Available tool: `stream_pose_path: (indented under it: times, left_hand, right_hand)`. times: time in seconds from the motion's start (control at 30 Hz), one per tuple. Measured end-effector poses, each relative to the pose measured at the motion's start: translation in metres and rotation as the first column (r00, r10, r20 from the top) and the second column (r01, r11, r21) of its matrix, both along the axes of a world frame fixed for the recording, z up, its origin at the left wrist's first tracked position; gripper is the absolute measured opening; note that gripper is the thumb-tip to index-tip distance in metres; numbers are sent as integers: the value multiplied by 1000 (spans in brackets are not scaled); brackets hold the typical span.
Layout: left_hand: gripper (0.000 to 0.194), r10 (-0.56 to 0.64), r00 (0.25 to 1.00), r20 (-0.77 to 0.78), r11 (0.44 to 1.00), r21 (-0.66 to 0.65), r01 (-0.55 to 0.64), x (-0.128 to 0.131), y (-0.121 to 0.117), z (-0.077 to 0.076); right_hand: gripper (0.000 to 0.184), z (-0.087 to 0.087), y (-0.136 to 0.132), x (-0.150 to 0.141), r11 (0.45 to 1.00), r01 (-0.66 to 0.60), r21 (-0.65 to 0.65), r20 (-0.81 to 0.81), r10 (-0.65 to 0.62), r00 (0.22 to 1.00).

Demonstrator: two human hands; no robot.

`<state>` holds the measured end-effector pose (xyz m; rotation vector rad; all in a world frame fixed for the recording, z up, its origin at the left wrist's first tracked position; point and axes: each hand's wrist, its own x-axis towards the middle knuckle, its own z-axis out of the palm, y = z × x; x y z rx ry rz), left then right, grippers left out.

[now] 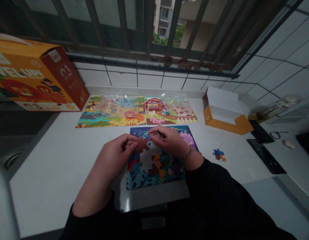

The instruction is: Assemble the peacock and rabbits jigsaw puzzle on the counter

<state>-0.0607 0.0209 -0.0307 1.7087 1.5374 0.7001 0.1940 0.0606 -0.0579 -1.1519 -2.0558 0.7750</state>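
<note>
A jigsaw puzzle (141,180) with a dark blue sea picture lies on the counter in front of me, with a pale gap left of its middle. Over its upper part, my left hand (118,153) pinches the left edge of a reddish-brown puzzle piece (142,146). My right hand (167,140) is closed just right of that piece, thumb and fingertips pressed together; whether it grips the piece is hard to see. One loose blue and orange puzzle piece (219,155) lies to the right of the puzzle.
Behind the puzzle lie a savanna picture board (111,121) and a farm picture board (157,120), under clear plastic. A large orange box (21,76) stands at left. At right are an open orange-white box (224,113) and a black phone-like slab (266,156).
</note>
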Motion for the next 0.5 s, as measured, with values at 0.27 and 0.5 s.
stream_pose_path:
  times: [0.27,0.5]
  left_hand:
    - [54,-14,965,260,989,-136,51,10,0,-7]
    - [34,-111,994,18,990,-80,112,10,-4,1]
  right_hand:
    - [26,-7,1,-2,974,-103,-202,-146,74,986]
    - [24,-13,2,-3,946,-133,-296,-272,50,961]
